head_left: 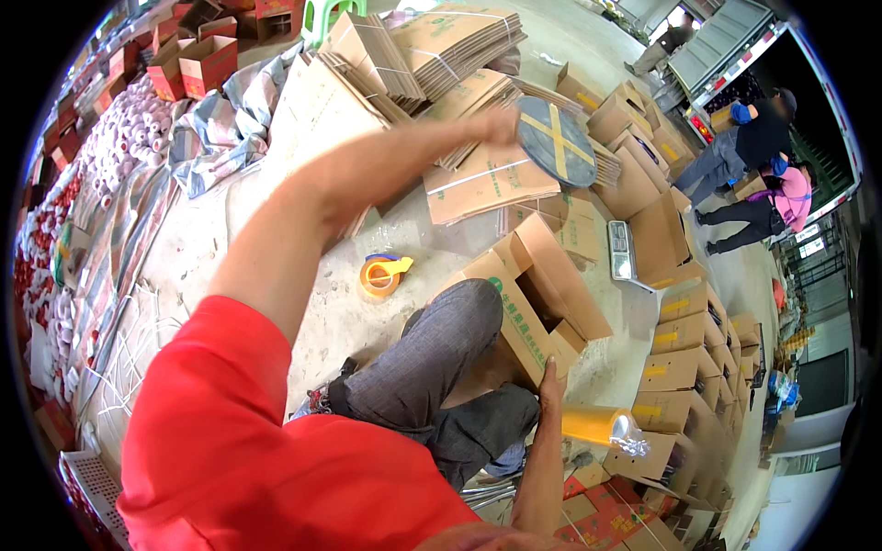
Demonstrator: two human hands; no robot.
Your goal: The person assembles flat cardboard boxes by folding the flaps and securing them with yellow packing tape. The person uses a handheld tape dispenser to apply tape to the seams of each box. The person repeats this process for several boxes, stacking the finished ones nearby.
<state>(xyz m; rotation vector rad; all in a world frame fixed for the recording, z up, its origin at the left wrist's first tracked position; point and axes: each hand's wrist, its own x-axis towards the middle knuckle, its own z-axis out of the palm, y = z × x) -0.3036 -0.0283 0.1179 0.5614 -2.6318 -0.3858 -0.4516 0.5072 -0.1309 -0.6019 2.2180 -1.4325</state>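
My right hand [550, 390] is at the lower corner of the open carton [524, 323], holding its edge, the thumb lying along the board; the carton hides most of the fingers; my left hand [497, 128] is out at half past eleven from the carton, blurred, its fingers unreadable, so I cannot tell whether it is curled around anything, or whether it touches the dark round disc [558, 142] just beside it.

The carton leans by my knee, tilted, its flaps raised; shadow swallows most of the inside, and my grey trousers [395, 376], of coarse woven cloth, cover its near side; the board is smooth, matte and brown, with green print.

At ten o'clock from it an orange tape roll [378, 275], ring-shaped and glossy, lies on the bare floor; at five, a yellow cylinder [588, 424] ends in crinkled, shiny clear film, its far side behind my wrist; at two, a glass-fronted lamp [621, 250], rectangular; at eleven, strapped bundles of flattened cardboard [459, 41], ridged at the edges, partly behind my forearm; at half past three, rows of brown cartons [678, 363], their contents hard to make out; farther at ten, a crumpled striped tarp [234, 119]; at the rim, dark corners cut everything off.
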